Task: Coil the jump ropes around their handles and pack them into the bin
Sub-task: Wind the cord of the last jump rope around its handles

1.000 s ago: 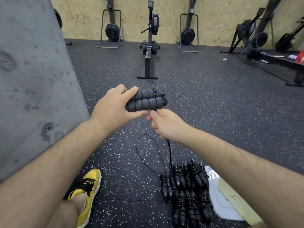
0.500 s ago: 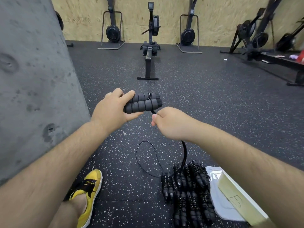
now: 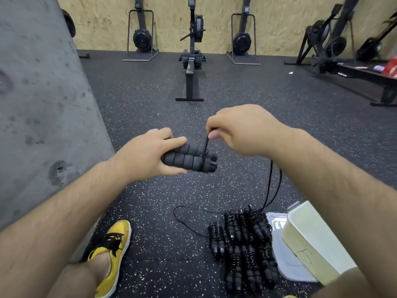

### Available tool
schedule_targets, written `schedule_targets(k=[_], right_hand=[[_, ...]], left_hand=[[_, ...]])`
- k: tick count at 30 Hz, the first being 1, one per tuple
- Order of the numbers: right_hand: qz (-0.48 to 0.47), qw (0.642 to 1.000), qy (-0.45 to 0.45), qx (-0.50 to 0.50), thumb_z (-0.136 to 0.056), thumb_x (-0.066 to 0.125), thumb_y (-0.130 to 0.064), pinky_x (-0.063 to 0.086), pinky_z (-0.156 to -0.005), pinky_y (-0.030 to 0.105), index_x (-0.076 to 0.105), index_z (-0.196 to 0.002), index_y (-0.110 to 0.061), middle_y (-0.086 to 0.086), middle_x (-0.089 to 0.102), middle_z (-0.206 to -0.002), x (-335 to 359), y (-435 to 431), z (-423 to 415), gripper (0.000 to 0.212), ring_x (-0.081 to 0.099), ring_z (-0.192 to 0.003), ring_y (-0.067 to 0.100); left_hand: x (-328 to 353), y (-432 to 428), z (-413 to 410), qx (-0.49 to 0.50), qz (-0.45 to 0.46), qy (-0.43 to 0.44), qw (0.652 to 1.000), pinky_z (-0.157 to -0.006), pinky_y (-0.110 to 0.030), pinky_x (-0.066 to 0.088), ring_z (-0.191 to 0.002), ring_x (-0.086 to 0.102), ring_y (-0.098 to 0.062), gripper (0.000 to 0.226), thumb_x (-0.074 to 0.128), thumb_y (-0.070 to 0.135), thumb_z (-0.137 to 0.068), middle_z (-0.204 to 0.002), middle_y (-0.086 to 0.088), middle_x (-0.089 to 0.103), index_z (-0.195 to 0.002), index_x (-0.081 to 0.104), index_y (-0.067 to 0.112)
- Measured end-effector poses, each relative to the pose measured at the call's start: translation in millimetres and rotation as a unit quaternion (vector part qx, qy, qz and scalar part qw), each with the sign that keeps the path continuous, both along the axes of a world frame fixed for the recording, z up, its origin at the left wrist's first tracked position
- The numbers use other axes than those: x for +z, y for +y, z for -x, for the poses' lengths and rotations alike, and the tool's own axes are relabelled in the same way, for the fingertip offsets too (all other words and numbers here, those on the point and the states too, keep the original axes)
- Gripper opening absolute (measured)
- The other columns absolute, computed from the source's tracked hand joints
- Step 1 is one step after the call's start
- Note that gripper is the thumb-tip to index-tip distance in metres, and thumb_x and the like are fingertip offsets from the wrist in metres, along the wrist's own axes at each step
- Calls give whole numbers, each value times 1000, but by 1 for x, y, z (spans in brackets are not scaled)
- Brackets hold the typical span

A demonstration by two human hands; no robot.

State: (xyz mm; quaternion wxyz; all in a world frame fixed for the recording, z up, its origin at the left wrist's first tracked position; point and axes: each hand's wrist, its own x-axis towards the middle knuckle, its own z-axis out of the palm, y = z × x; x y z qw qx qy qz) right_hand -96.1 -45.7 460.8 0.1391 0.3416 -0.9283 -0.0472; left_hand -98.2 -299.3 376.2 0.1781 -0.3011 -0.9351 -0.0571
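Left hand [image 3: 148, 155] clamped round paired foam handles [image 3: 184, 161], held level above floor [image 3: 150, 108]. Right hand [image 3: 242, 130] pinches rope [image 3: 205, 145] just above the handles' right end. Slack drops beside pile of coiled ropes [image 3: 242, 239].

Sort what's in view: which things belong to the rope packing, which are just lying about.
Job: paired handles in the left hand; rope pinched by the right hand; coiled ropes on the floor; pale box beside them, possibly the bin.
Lying about: rowing machine; upended rowers at the wall.
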Motion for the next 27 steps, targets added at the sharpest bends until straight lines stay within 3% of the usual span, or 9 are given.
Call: schedule_targets(k=[4,10,13,16,18,20,23,27], right_hand=[[51,997,-57,28,-102,47,-35,43,-77,31,63,-105,-33,-14,57,-94,-5,14,16,16,54,-89,12],[157,977,-135,52,-102,50,-32,42,-80,31,68,-102,-25,-15,52,-83,-31,23,34,20,52,-82,7],[292,932,-210,46,-103,50,-25,48,-86,31,68,-102,-20,-13,63,-89,-46,17,31,19,59,-86,8],[391,879,-272,30,-96,50,5,49,-79,27,67,-100,-15,-5,64,-91,-62,0,29,26,56,-79,3],[404,867,-290,-20,-99,45,-5,52,-66,37,61,-88,-26,-6,63,-77,-76,-16,26,28,53,-66,6],[424,840,-336,-47,-104,39,-20,39,-54,33,51,-80,-26,-13,51,-60,-86,-30,20,28,43,-54,8],[472,788,-391,-52,-108,32,-25,31,-50,26,48,-81,-23,-13,42,-55,-85,-47,6,32,35,-46,4],[485,772,-403,-82,-109,30,-31,36,-52,28,56,-92,-16,-6,43,-59,-70,-53,-2,35,37,-45,6]], left_hand=[[3,5,-13,-70,-13,-13,997,-75,-36,49,-84,52,-22,65,59,76,-80,-96,6,48,-125,59,29],[19,16,-26,-128,-114,-38,984,-81,-35,47,-87,52,-17,65,72,66,-79,-94,3,52,-125,62,21],[24,19,-31,-108,-178,-56,977,-87,-34,46,-92,54,-16,60,74,63,-77,-93,3,54,-121,63,24],[28,19,-28,-58,-220,-31,973,-85,-29,45,-92,52,-15,57,74,65,-77,-90,4,54,-116,62,26],[28,18,-22,-20,-235,-7,972,-84,-31,46,-90,52,-15,55,75,65,-77,-89,3,53,-113,62,26],[26,17,-16,13,-232,13,973,-83,-38,47,-89,51,-18,51,76,63,-77,-88,1,52,-109,61,26],[20,15,-7,47,-209,34,976,-82,-41,49,-89,51,-22,56,73,67,-76,-90,2,49,-112,60,26],[19,13,-1,87,-208,54,973,-77,-38,48,-91,52,-24,56,71,69,-76,-90,4,46,-113,58,29]])
